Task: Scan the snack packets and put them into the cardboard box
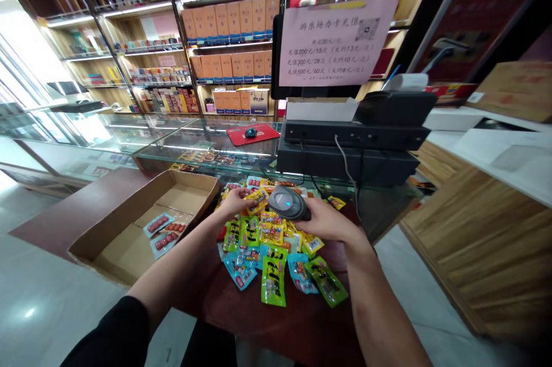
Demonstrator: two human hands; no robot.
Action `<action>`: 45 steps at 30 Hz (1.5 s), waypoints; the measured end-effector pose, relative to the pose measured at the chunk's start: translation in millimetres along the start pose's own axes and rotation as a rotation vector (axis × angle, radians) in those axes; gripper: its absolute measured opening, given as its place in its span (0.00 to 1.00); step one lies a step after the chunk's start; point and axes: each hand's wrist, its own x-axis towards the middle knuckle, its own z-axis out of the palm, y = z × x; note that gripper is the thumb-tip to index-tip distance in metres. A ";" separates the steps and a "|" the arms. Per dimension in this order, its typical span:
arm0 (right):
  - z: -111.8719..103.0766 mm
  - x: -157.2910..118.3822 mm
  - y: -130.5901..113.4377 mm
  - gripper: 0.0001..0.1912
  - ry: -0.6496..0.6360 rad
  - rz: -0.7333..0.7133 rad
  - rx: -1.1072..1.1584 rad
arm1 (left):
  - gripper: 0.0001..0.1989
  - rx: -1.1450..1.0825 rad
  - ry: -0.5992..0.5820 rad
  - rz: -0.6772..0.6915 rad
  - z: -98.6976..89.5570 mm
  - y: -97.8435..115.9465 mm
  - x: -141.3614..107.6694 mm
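My right hand [326, 218] is closed around the handle of a dark grey barcode scanner [286, 202], on which a small blue light glows. Just left of the scanner's head, my left hand [236, 202] pinches a yellow snack packet [257, 200]. Below both hands, many small packets lie heaped on the dark red tabletop [233, 321]. Among them are a green packet [273, 282], a blue packet [240, 269] and a yellow packet [271, 232]. An open cardboard box [129, 220] to the left holds a few sausage packets [165, 242].
Behind the heap stands a glass counter [202, 134] bearing a mouse [250, 133] on a red pad [233, 136]. A black printer and cash-drawer stack [345, 154] sits under a screen with a pink notice [332, 48]. Cables hang beside it. A wooden cabinet [478, 229] stands right.
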 end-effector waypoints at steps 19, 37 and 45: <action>0.7 0.4 -4.6 0.21 0.005 -0.019 0.031 | 0.25 -0.294 -0.125 -0.102 -14.2 40.8 -12.2; 48.4 18.5 -21.2 0.18 0.058 -0.034 0.065 | 0.29 -0.173 0.253 -0.028 -193.2 17.3 -73.9; 67.6 12.0 -39.0 0.20 0.131 -0.013 0.095 | 0.28 0.072 0.186 0.125 -170.2 14.6 -77.8</action>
